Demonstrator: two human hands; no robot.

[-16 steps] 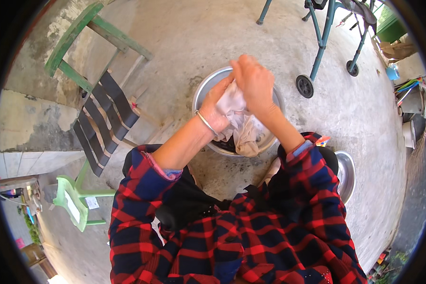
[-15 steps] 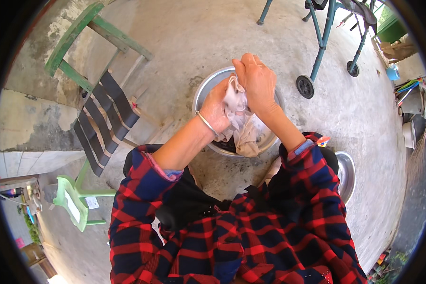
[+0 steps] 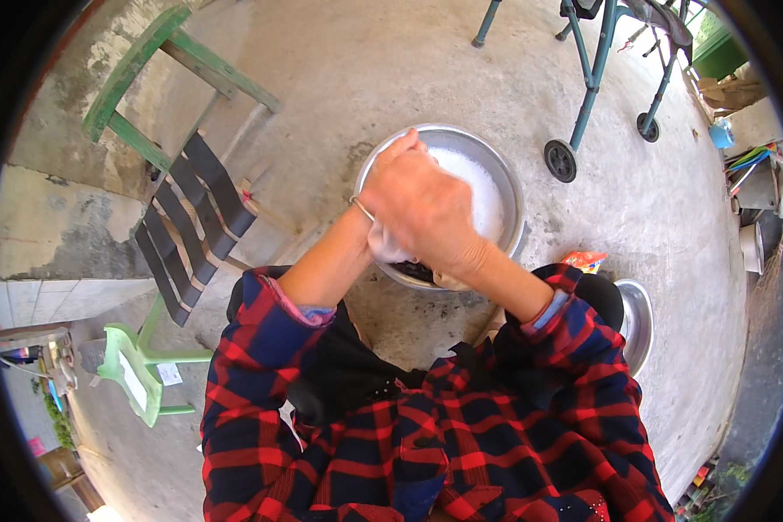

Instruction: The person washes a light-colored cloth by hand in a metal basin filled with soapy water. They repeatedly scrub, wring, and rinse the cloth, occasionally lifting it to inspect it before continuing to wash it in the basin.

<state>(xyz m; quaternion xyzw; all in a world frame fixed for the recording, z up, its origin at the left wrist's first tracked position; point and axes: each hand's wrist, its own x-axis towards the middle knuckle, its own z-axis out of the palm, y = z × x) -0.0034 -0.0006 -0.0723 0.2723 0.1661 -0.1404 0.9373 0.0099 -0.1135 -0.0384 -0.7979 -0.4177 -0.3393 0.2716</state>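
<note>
A round metal basin (image 3: 515,187) with white suds (image 3: 478,174) stands on the floor before me. Over its left half my two hands are pressed together, with a wet pale cloth (image 3: 385,247) between them; the cloth hangs out below. My right hand (image 3: 428,207), somewhat blurred, lies across the top, fingers closed. Mostly hidden under it, my left hand (image 3: 376,184) is closed on the cloth, and a metal bangle (image 3: 361,206) circles that wrist. Dark fabric (image 3: 413,271) and a bit of beige cloth (image 3: 448,283) show at the basin's near side.
By my right knee are an orange packet (image 3: 585,261) and a second metal basin (image 3: 639,326). On the left stand a green-framed chair (image 3: 198,200) with dark straps and a light green plastic stool (image 3: 152,400). A wheeled walker frame (image 3: 587,87) is at the far right.
My right hand has swung left and nearer, over my left hand. The cloth has bunched leftward between them, uncovering the suds. The orange packet shows more fully.
</note>
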